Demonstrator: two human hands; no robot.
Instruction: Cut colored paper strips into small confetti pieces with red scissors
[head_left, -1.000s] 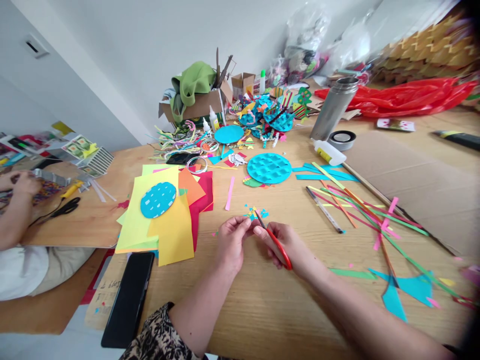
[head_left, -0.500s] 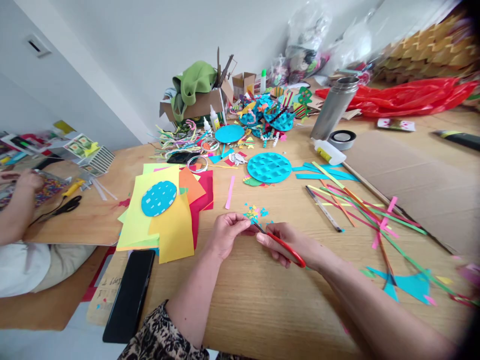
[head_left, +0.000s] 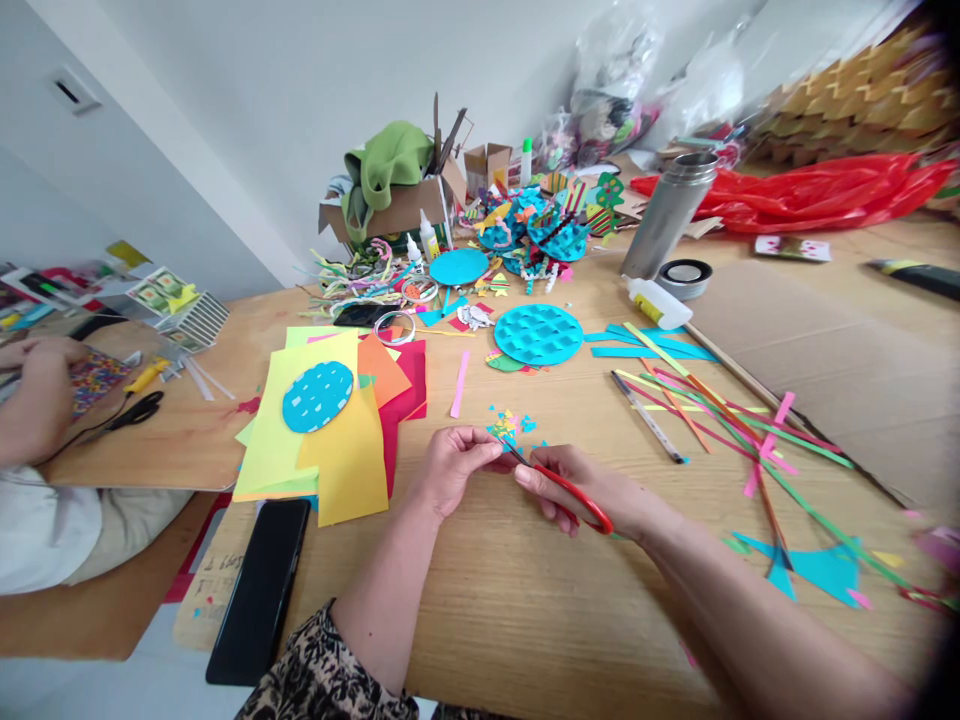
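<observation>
My right hand [head_left: 574, 485] is closed round the handles of red-handled scissors [head_left: 581, 500], whose blades point left toward my left fingertips. Thumb and fingers of my left hand [head_left: 457, 465] are pinched together at the blade tips; whatever they hold is too small or hidden to name. Just beyond the blades lies a scatter of tiny paper bits [head_left: 512, 425] in blue, yellow and pink. A pink paper strip [head_left: 460, 385] rests on the table past my left hand. Farther back is a blue woven-looking oval [head_left: 538, 335].
Left are stacked coloured papers [head_left: 352, 470] with a blue spotted disc [head_left: 318, 397], and a black phone [head_left: 259, 590]. On the right lie a pen [head_left: 649, 418], paper strips [head_left: 720, 400] and cardboard [head_left: 840, 370]. Behind stand a metal bottle [head_left: 670, 215] and glue bottle [head_left: 658, 303]. Another person's hand [head_left: 45, 365] works at far left.
The scissors and my right hand have shifted very slightly to the right. My left hand stays nearly still. At far left, the other person's hands have moved.
</observation>
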